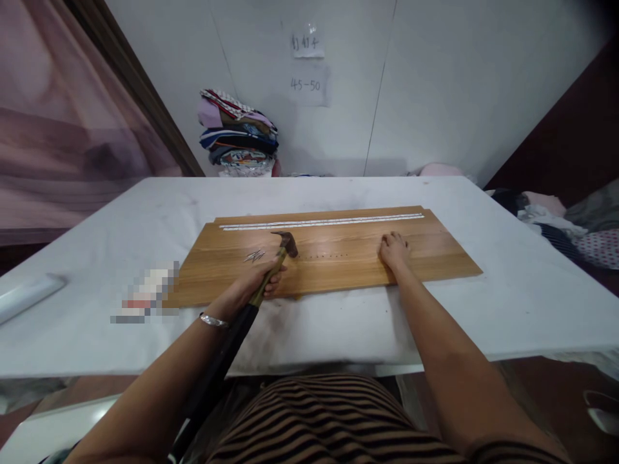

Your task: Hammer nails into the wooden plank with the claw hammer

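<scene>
My left hand [261, 278] is closed around the upper handle of a claw hammer [286, 243]. The black grip of the hammer runs back along my forearm. Its head is over a wooden board [338, 276], by the left end of a row of small dark nail spots [323, 256]; contact cannot be made out. On the board's right half rests my right hand [395, 248], fingers bent and slightly apart, with nothing visible in them. A small pile of loose nails [254, 256] lies left of the hammer head. White measuring strips [322, 223] run along the far side.
The board lies on a table with a white cloth [309, 335]. A blurred-out item [145, 293] touches its left end. A clear plastic roll [29, 296] is at the far left. Folded clothes [239, 135] are stacked against the wall, and more cloth [556, 219] lies at right.
</scene>
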Tool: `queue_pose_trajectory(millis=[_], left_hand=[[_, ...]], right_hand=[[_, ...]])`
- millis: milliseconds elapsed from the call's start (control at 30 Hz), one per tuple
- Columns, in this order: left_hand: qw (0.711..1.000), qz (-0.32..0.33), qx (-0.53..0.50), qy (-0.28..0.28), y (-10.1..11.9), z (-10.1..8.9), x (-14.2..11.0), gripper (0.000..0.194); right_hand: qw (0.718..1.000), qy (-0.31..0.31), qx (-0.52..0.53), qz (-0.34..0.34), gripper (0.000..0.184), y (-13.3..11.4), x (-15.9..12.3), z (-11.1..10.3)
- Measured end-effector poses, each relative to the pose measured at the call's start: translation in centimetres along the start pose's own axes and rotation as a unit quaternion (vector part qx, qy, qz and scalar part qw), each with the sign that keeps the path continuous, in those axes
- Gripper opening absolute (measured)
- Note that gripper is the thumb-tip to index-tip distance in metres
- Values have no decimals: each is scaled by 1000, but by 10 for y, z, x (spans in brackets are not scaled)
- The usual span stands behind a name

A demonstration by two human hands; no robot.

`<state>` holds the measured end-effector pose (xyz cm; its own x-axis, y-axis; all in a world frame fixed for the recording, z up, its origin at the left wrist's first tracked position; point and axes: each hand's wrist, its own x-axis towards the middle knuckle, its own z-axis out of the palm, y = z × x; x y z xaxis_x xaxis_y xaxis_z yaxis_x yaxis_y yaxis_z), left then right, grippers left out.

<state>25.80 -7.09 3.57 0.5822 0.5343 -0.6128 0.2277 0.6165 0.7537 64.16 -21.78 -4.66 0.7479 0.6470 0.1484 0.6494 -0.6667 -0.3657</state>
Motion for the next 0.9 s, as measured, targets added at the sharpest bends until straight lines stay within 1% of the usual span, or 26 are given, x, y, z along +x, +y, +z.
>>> queue_pose_trajectory(millis=[167, 300, 500, 900], left_hand=[[1000, -2, -6, -29, -3, -5, 4, 37], [1000, 3, -2, -20, -2, -3, 3, 35], [1000, -10, 11, 11, -1, 0, 2, 32], [1000, -5, 9, -6, -1, -2, 1, 34]], right_hand=[[1000, -5, -8, 13, 44, -2, 0, -1], [1000, 11, 13, 16, 43, -2, 0, 1], [998, 41, 40, -1, 40, 3, 1, 7], [995, 68, 75, -1, 35, 11, 8, 17]])
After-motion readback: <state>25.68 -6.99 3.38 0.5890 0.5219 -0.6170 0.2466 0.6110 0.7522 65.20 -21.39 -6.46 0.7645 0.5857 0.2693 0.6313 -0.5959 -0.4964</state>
